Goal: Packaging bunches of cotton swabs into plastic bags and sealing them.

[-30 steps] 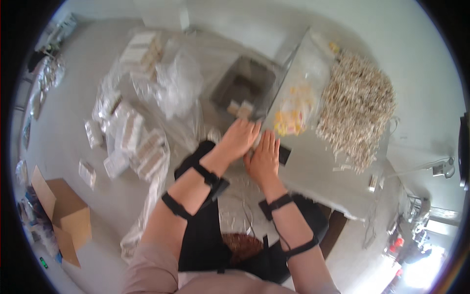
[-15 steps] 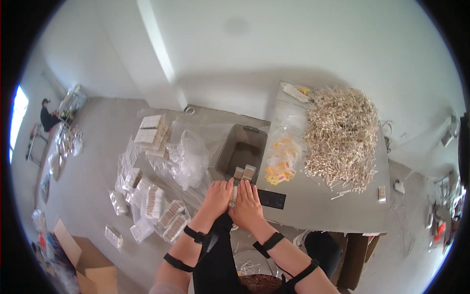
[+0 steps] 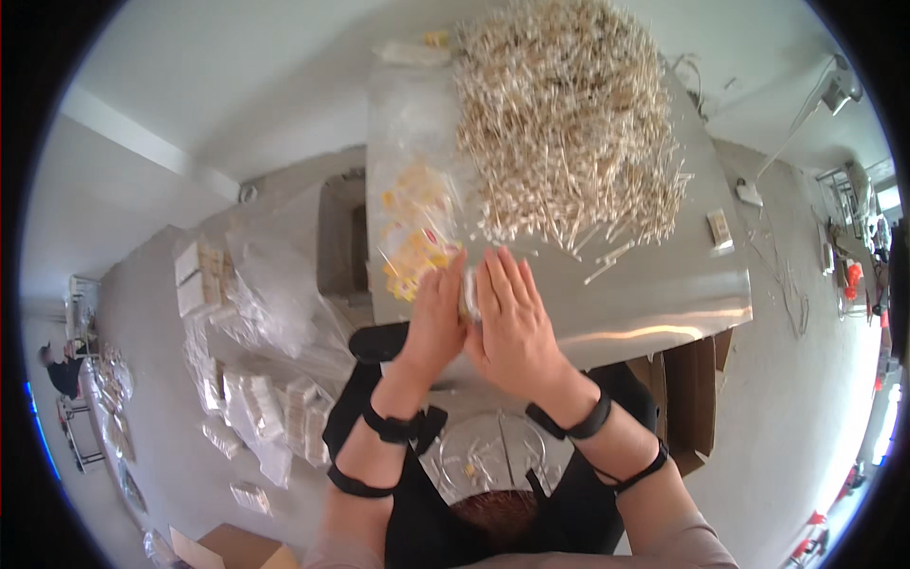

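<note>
My left hand (image 3: 436,321) and my right hand (image 3: 512,327) press toward each other over the table's front edge, fingers straight and close together. Between the palms is a small whitish packet (image 3: 469,292), mostly covered; it looks like a bundle of cotton swabs. Just beyond my left fingertips lie clear plastic bags with yellow print (image 3: 417,237). A large heap of loose cotton swabs (image 3: 569,123) rises past my right fingertips, a few stray ones at its near edge. On the table's right sits one small swab pack (image 3: 719,229).
Left of the table (image 3: 654,299) stands a grey bin (image 3: 334,237). Wrapped swab packs (image 3: 256,406) and clear plastic sheeting (image 3: 284,280) cover the floor there. A clear round container (image 3: 488,446) is between my legs. Cardboard (image 3: 690,398) stands under the table. A person (image 3: 64,375) sits far left.
My view has swung right and closer to the table. Both hands, with the packet between them, have gone from the bin's near edge to in front of the printed bags and swab heap.
</note>
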`<state>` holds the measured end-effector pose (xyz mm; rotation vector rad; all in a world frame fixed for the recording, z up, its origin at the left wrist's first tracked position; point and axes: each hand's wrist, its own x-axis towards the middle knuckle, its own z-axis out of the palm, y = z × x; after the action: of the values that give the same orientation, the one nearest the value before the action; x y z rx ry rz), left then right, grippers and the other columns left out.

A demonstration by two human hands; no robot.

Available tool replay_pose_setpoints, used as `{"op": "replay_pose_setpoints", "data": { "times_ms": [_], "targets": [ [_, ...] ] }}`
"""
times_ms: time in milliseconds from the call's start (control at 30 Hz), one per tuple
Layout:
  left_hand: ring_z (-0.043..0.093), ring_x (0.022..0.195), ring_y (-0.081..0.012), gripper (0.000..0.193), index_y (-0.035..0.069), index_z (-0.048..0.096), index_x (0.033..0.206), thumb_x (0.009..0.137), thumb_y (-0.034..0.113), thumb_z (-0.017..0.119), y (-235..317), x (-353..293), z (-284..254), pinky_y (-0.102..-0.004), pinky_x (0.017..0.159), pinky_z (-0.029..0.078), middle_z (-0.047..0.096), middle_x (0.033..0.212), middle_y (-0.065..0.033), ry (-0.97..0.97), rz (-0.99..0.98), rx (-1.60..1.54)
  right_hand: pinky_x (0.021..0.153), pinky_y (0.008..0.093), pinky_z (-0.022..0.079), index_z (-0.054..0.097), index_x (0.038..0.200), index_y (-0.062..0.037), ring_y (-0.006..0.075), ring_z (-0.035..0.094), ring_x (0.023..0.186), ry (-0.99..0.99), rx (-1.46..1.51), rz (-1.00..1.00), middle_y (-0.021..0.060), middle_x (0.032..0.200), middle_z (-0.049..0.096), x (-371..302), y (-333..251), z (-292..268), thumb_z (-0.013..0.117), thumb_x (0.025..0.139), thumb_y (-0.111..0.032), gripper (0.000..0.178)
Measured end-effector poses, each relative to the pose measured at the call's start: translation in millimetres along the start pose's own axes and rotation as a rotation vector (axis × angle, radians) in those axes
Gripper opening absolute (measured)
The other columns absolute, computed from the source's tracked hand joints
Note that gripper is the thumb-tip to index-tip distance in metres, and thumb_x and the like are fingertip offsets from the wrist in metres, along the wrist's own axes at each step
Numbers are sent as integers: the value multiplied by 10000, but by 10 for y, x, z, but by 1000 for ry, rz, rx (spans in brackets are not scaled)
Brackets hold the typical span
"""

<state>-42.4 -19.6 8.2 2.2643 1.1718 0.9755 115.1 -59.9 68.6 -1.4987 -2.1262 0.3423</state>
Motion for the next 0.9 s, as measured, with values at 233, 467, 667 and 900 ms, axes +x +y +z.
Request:
{"op": "replay_pose_setpoints", "data": {
  "times_ms": [233, 467, 667, 900],
  "targets": [
    [560, 1094, -456, 811, -28, 363, 1509, 755, -29, 662, -37, 386, 153, -515, 973, 451, 594, 1191, -239, -8, -27, 9, 1231, 578, 246, 329, 1507, 145, 482, 318, 1489, 102, 13, -24, 321, 1572, 355, 156, 404, 76, 571, 853, -150, 757],
    [572, 1106, -434, 770, -19, 397, 1499, 778, 7, 665, -93, 312, 337, -512, 972, 456, 601, 1233, -219, -15, -91, -144, 1253, 556, 188, 229, 1583, 87, 455, 238, 1537, -23, 131, -7, 301, 1635, 265, 157, 435, 123, 603, 864, -121, 837],
    [569, 1127, -442, 812, -10, 386, 1522, 759, 2, 663, -133, 310, 325, -488, 965, 466, 610, 1205, -225, -23, -88, -169, 1253, 547, 183, 244, 1581, 86, 454, 240, 1538, -40, 197, -4, 305, 1634, 270, 185, 421, 120, 617, 880, -142, 826],
    [647, 1023, -228, 647, 21, 470, 1481, 871, -15, 684, 116, 399, 184, -385, 923, 508, 647, 1079, -81, -296, -555, -880, 1178, 478, 371, 519, 1445, 22, 357, 423, 1455, -68, 970, 124, 209, 1510, 489, 293, 945, -159, 764, 804, 7, 687]
  ]
}}
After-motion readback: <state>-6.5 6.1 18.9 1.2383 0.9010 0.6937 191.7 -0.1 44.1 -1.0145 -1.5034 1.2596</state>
